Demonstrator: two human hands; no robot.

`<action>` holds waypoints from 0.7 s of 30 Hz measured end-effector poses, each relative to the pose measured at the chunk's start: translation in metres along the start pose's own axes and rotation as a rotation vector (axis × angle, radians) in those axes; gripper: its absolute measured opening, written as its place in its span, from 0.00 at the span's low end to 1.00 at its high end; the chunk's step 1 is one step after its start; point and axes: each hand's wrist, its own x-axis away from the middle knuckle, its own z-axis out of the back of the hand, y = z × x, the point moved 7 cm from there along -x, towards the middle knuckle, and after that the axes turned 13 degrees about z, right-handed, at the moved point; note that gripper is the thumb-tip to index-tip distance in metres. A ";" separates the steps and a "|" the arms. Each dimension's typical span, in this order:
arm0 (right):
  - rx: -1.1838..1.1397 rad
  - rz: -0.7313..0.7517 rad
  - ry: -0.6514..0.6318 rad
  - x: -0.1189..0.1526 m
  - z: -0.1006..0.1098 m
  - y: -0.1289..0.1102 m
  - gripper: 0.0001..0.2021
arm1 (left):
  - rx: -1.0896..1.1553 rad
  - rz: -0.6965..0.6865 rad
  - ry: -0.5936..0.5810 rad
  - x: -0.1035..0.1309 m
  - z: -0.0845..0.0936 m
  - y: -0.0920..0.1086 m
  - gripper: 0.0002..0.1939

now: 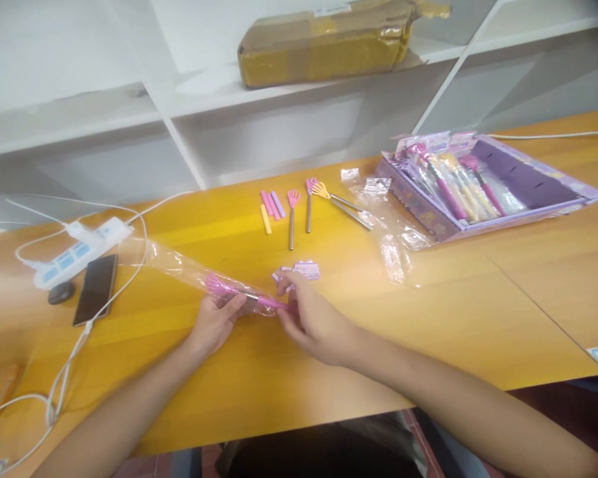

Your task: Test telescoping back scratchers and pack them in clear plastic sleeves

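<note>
A wood-toned tabletop (453, 299) stretches across the scene, backed by white shelving (289, 119) on which a tape-wrapped package (323, 50) lies. At far right, an open purple box (543, 206) holds bagged scratchers (471, 189), pink and yellow, gathered toward its left side. Clear wrappers (393, 245) lie crumpled beside it.

At center, near the front of the tabletop, a person's two bare hands hold a pink scratcher (266, 302) just above or against the surface; which of the two cannot be told. The right hand (323, 325) grips the end of its handle between thumb and fingers (290, 325), the index finger raised apart, near the cards. The left hand (214, 324) pinches it at the metal section, thumb on top, through a clear bag (174, 262) that covers the splayed head and trails left.

At left, a white power strip (82, 255) sits among white cables (119, 292), with a dark phone (96, 289) and a black mouse (61, 293) close by. Behind the hands lie loose scratchers (292, 226) with metal shafts and pink or yellow heads, two shafts angled toward the wrappers. Purple-and-white cards (307, 269) and four short tubes (266, 219), two pink, one purple, one yellow, complete the spread.
</note>
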 end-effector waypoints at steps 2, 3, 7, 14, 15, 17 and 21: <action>0.069 -0.063 -0.008 0.001 0.003 0.007 0.26 | 0.036 -0.018 0.029 -0.003 0.005 0.002 0.16; 0.106 -0.097 -0.016 0.001 0.004 0.011 0.25 | 0.054 -0.025 0.041 -0.004 0.008 0.004 0.16; 0.176 -0.121 -0.024 0.001 0.005 0.023 0.13 | 0.093 -0.029 0.064 -0.010 0.014 0.007 0.15; 0.137 -0.095 -0.104 0.005 -0.013 0.034 0.21 | -0.020 0.018 -0.012 -0.007 0.004 -0.004 0.15; 0.134 -0.098 -0.118 0.005 -0.015 0.035 0.24 | -0.032 0.023 -0.022 -0.007 0.003 -0.005 0.15; 0.132 -0.107 -0.131 0.006 -0.017 0.034 0.27 | -0.034 0.015 -0.028 -0.007 0.003 -0.006 0.14; 0.100 -0.112 -0.080 0.003 -0.009 0.027 0.21 | 0.024 -0.040 -0.005 -0.008 0.006 0.000 0.13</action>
